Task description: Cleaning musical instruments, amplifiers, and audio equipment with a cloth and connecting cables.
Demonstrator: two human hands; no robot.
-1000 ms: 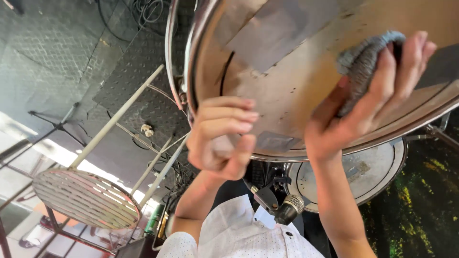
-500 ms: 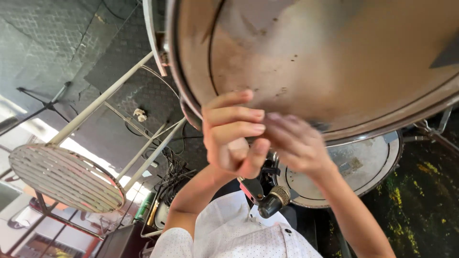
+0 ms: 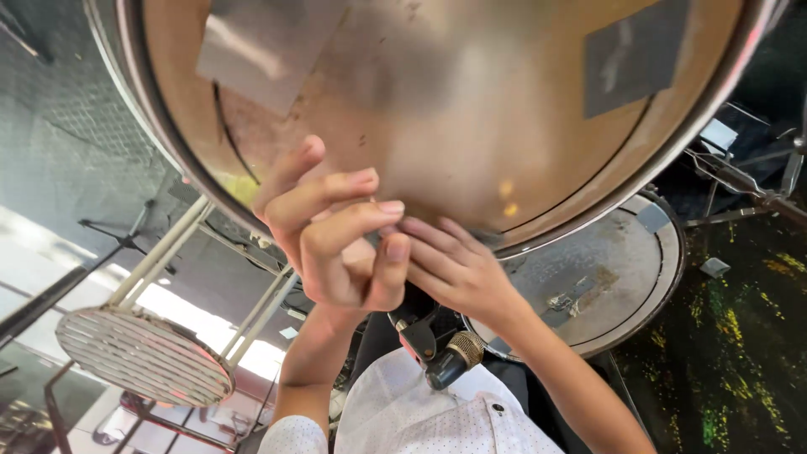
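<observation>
Both hands meet at the lower rim of a large drum (image 3: 471, 109) with a worn, tan head. The left hand (image 3: 336, 244) is curled, fingertips touching those of the right hand (image 3: 458, 269). A smaller drum (image 3: 614, 269) sits just behind. A microphone (image 3: 450, 357) lies below the hands, above a white dotted shirt (image 3: 420, 420).
</observation>
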